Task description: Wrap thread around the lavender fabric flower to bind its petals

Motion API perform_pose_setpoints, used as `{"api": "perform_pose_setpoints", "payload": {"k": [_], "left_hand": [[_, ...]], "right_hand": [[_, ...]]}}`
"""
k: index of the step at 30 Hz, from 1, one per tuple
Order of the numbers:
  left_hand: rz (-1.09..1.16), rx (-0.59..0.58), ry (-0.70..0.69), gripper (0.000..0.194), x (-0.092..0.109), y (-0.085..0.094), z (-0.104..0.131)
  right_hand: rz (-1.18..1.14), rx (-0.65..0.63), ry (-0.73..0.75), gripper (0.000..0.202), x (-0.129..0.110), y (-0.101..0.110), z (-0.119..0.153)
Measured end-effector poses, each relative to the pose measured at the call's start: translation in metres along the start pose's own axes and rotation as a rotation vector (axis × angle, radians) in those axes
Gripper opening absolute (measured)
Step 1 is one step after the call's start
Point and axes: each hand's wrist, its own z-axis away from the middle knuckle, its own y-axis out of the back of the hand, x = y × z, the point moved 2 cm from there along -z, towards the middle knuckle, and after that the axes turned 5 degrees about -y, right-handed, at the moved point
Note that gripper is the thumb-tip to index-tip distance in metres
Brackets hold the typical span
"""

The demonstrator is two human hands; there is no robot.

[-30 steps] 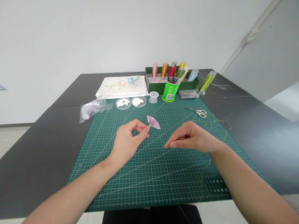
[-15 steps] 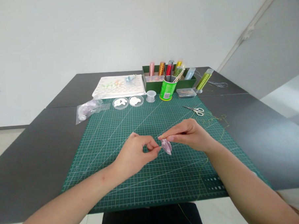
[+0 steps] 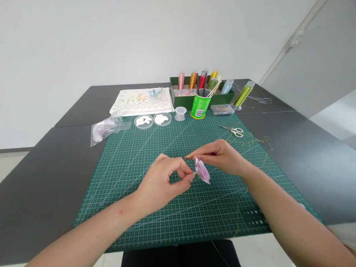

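Note:
Between the thumb and index finger of my left hand point(image 3: 164, 179) is the short stem of a lilac artificial flower point(image 3: 202, 171). Its petals face right and slightly toward me, above the green cutting mat point(image 3: 128, 155). My right hand point(image 3: 224, 157) is just behind and above the petals, its fingers stretched left and pressed together with the thumb. What those fingertips hold, if anything, is too fine to make out. A thin yellow-green thread point(image 3: 266, 139) lies loosely on the mat's right side, and a strand hangs below the front edge.
White-handled scissors point(image 3: 235, 131) lie beyond my right hand. Farther back stand a green can point(image 3: 200, 105) of tools, a dark green box point(image 3: 179, 102) with thread spools, two dishes point(image 3: 143, 122) of white pieces, a plastic bag point(image 3: 105, 128) and white sheets point(image 3: 141, 105).
The flower has turned so its petals show more openly, and it has shifted slightly right. My right fingers have moved up a little from the petals; my left hand still pinches the stem.

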Motion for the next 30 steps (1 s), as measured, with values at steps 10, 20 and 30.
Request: {"api": "perform_pose_setpoints", "payload": {"k": [10, 20, 30], "left_hand": [[-0.221, 0.257, 0.038, 0.012, -0.008, 0.01, -0.002], [-0.201, 0.271, 0.143, 0.005, -0.011, 0.006, 0.001], [0.002, 0.374, 0.18, 0.014, -0.013, 0.016, -0.004]], "right_hand": [[0.012, -0.051, -0.01, 0.032, -0.001, -0.002, 0.005], [-0.095, -0.073, -0.015, 0.036, -0.007, -0.008, 0.007], [-0.54, 0.05, -0.274, 0.036, 0.007, -0.006, -0.001]]}}
